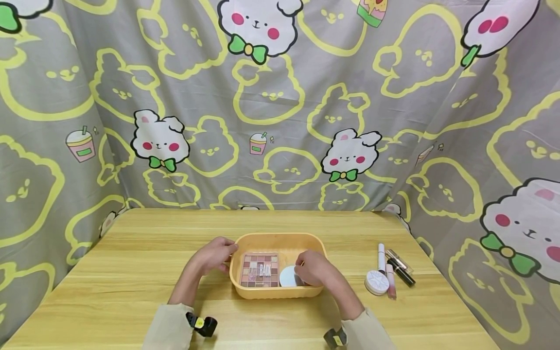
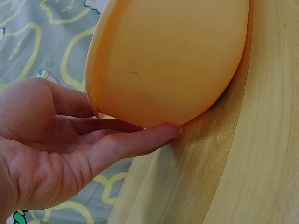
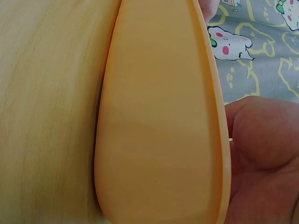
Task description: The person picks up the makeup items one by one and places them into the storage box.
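An orange plastic basket point(image 1: 280, 292) stands on the table. In it, at the left, lies a square eyeshadow palette point(image 1: 260, 270) with "BACK" on its cover. To its right is a round white compact point(image 1: 288, 277), whose right edge my right hand point(image 1: 312, 268) grips from above. My left hand point(image 1: 216, 253) holds the basket's left end. In the left wrist view that hand point(image 2: 70, 144) has a finger at the rim and another against the outer wall. The basket's side hides the fingers of my right hand point(image 3: 264, 140) in the right wrist view.
Right of the basket on the wooden table point(image 1: 131, 272) lie a white embossed round case point(image 1: 376, 283), a white tube point(image 1: 381, 257), a pink tube point(image 1: 391, 282), a black tube point(image 1: 401, 272) and a clear-and-gold tube point(image 1: 400, 261). A patterned curtain point(image 1: 280, 170) hangs behind.
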`<action>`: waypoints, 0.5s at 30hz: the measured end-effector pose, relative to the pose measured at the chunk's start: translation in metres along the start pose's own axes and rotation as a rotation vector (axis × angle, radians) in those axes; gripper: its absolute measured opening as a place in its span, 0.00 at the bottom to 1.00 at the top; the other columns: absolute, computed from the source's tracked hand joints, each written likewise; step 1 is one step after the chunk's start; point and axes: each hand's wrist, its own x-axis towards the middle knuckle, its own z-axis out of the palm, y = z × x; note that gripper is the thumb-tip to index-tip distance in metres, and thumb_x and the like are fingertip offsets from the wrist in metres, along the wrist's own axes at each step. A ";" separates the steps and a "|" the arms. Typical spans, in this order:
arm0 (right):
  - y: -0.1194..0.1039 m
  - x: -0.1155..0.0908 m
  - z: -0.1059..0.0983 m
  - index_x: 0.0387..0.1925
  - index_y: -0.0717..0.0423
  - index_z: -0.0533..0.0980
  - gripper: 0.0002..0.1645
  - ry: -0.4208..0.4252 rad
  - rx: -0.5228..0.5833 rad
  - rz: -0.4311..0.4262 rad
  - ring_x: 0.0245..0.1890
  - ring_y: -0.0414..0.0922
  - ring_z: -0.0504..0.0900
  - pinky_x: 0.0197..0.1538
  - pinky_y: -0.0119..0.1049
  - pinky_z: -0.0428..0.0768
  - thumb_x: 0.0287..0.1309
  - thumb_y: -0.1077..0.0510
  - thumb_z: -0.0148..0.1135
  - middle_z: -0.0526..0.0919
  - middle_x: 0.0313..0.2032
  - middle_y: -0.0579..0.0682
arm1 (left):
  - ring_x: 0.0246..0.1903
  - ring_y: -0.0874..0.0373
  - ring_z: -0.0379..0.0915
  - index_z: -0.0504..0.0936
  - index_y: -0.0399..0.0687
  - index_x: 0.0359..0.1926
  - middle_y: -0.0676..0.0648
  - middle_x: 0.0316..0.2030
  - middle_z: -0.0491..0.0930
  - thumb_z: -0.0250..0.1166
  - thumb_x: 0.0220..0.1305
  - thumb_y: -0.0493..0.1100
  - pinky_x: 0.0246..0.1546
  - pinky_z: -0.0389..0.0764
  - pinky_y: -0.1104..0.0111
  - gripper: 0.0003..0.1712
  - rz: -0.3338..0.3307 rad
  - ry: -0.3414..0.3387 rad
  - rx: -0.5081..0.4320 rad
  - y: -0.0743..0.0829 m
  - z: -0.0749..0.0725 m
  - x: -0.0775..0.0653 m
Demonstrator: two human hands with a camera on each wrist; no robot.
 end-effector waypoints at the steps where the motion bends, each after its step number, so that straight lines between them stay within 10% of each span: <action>1: 0.000 0.000 0.000 0.34 0.63 0.82 0.08 0.000 -0.001 0.001 0.20 0.41 0.74 0.27 0.32 0.73 0.62 0.63 0.57 0.80 0.22 0.48 | 0.41 0.52 0.82 0.75 0.25 0.61 0.37 0.47 0.83 0.45 0.79 0.40 0.33 0.87 0.61 0.24 0.000 -0.001 -0.001 0.000 0.000 0.000; 15: 0.001 0.002 -0.002 0.42 0.66 0.81 0.12 0.012 -0.040 -0.007 0.34 0.47 0.81 0.42 0.43 0.82 0.62 0.61 0.57 0.86 0.36 0.55 | 0.43 0.52 0.83 0.76 0.26 0.61 0.37 0.48 0.83 0.45 0.79 0.40 0.34 0.87 0.61 0.23 0.003 -0.006 -0.001 0.001 0.000 -0.002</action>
